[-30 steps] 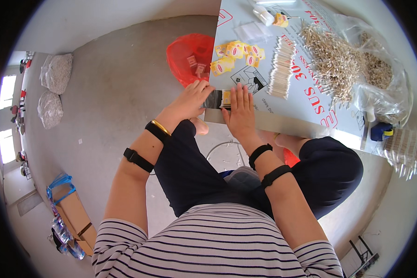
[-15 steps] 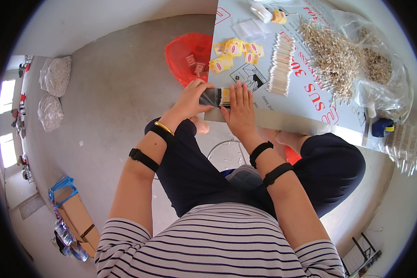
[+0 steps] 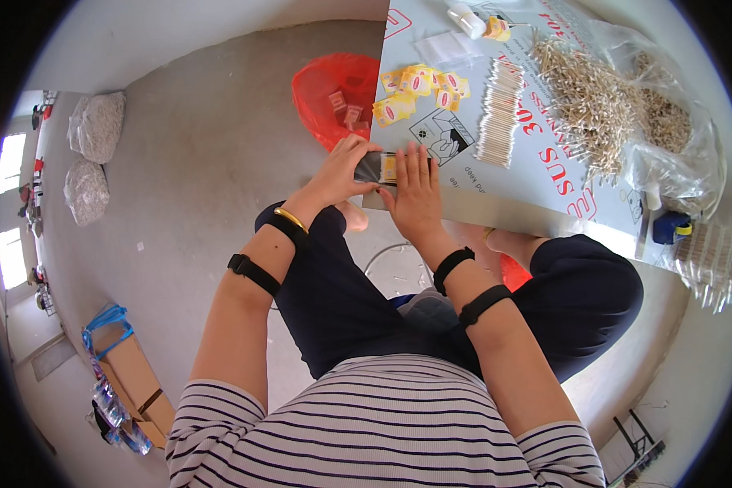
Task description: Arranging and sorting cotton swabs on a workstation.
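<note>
At the table's near left corner, my left hand (image 3: 343, 173) is closed on the left end of a small dark flat holder (image 3: 367, 167). A yellow card (image 3: 389, 168) with pale swab sticks shows in its middle, between my hands. My right hand (image 3: 416, 189) lies flat over the right end, fingers stretched out and thumb at the near edge; what lies beneath is hidden. Beyond the hands are scattered yellow printed cards (image 3: 416, 81). To their right, cotton swabs lie in a neat row (image 3: 500, 114), with a large loose heap of swabs (image 3: 581, 102) farther right.
A red plastic bag (image 3: 317, 89) hangs at the table's left edge with small packets inside. Clear bags (image 3: 447, 50) and a white bottle (image 3: 467, 20) lie at the back. A big clear bag of swabs (image 3: 667, 114) and a dark blue tape dispenser (image 3: 672, 228) sit at the right.
My right hand has shifted slightly left over the holder. More of the yellow card shows between my hands, where swab sticks showed before. My left hand keeps its grip.
</note>
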### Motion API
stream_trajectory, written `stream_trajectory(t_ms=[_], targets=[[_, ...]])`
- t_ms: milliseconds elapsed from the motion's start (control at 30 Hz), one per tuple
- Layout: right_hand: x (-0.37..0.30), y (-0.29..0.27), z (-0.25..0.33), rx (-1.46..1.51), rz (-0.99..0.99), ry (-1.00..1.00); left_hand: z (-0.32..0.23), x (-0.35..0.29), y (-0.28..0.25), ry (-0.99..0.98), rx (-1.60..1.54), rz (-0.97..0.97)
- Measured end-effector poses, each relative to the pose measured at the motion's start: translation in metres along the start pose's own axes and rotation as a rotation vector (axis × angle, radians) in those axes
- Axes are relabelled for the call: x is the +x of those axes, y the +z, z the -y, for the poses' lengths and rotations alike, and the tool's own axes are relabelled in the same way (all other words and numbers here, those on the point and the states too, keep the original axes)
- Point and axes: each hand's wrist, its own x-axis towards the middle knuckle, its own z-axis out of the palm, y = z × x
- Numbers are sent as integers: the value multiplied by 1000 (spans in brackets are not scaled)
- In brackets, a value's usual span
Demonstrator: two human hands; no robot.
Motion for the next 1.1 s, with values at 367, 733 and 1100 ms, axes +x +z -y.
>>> stream_trajectory(t_ms=[367,733,1100], targets=[[11,6,17,14,8,-19,42,-26,5,-134,-179,-130],[18,12,36,55,9,11,32,-26,44,-709,-822,-491],[18,13,33,133,-16,12,34,-22,63,-575,-686,-568]])
